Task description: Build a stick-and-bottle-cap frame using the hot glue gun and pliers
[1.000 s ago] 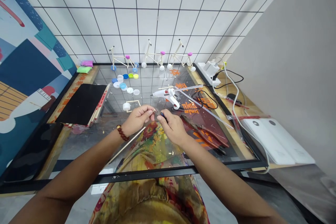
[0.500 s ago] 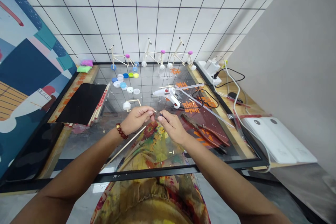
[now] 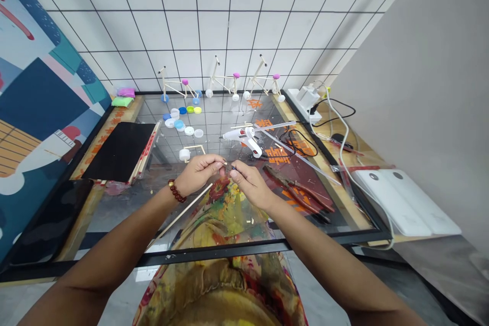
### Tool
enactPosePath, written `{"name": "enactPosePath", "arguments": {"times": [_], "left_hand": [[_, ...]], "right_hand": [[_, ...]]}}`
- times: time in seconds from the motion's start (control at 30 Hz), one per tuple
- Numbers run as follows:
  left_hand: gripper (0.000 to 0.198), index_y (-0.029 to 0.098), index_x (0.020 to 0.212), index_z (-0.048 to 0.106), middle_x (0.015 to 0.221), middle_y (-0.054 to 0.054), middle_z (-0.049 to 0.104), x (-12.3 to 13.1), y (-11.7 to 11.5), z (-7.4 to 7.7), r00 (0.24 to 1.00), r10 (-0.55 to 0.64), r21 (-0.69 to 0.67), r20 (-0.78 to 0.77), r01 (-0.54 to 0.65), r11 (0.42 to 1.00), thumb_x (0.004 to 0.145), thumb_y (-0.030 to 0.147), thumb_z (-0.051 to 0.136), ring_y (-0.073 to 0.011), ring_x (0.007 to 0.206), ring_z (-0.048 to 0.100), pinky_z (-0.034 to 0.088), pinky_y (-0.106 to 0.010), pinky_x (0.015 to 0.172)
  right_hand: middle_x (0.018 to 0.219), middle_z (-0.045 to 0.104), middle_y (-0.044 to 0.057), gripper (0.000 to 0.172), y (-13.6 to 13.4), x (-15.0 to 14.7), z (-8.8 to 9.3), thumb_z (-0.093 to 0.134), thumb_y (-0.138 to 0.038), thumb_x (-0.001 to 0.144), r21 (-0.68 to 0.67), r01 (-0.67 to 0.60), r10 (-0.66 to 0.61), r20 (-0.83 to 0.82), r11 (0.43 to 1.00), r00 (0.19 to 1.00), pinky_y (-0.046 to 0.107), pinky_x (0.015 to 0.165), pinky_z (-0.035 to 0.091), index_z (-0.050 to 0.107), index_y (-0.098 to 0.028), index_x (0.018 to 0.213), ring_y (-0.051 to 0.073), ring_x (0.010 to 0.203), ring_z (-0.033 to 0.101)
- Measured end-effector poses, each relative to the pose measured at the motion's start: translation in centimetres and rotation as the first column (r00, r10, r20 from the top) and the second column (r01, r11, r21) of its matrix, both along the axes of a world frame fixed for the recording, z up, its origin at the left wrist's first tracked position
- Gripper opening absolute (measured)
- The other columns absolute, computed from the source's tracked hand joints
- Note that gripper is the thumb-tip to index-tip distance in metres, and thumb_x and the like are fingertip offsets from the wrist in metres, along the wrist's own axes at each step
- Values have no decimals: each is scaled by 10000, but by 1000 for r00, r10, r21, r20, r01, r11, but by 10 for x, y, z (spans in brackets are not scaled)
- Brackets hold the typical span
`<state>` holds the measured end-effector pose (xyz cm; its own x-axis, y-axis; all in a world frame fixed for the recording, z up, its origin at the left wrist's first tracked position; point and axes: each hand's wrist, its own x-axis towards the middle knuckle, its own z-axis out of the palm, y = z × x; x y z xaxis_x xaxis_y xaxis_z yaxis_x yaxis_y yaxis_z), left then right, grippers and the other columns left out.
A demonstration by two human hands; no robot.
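Observation:
My left hand, with a beaded bracelet at the wrist, is closed in a pinch on a short pale wooden stick, whose end shows at the fingertips. Close beside it, my right hand pinches a small dark piece, too small to name. Just beyond my left hand lies a bent stick frame with a white bottle cap at one end. A long thin wooden stick rests under my left forearm. The white glue gun lies past my hands.
Three small stick bicycles stand along the back edge. Several bottle caps are grouped at back left. Pliers lie right of my right hand. A black sheet is at left; a power strip and cables sit at right.
Both hands hold nearly the same place and the same pinch. The right fingertips have shifted very slightly; nothing else has visibly moved on the table.

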<state>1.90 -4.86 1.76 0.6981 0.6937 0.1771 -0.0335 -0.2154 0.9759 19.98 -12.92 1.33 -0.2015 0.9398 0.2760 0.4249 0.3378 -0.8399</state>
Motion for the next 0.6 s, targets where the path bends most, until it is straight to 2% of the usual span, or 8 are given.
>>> {"name": "enactPosePath", "arguments": {"times": [0.2,0.37,0.6], "left_hand": [[364,142,875,663,721,-50,657,0,-1,4,1000,13,68,-14,-12,998,880,497,583,-151,705,589,485,-281,702],[355,137,776,646,750,-55,660,1,-3,5,999,-11,153,-38,17,988,921,442,537,-143,731,595,471,-257,712],[325,147,865,652,745,-37,648,5,-5,-3,999,23,67,37,-25,997,914,451,548,-132,710,581,470,-255,708]], "right_hand": [[779,569,-5,422,0,0,0,351,-520,992,-6,-33,33,-52,999,998,257,687,382,605,-184,957,139,711,515],[681,482,-22,444,1,-1,-4,326,-519,998,-29,-24,21,-114,999,993,251,629,356,582,-178,872,127,639,455],[731,523,-9,406,0,0,-3,326,-488,1002,22,30,-31,14,999,999,261,643,348,593,-185,954,136,655,473]]}}
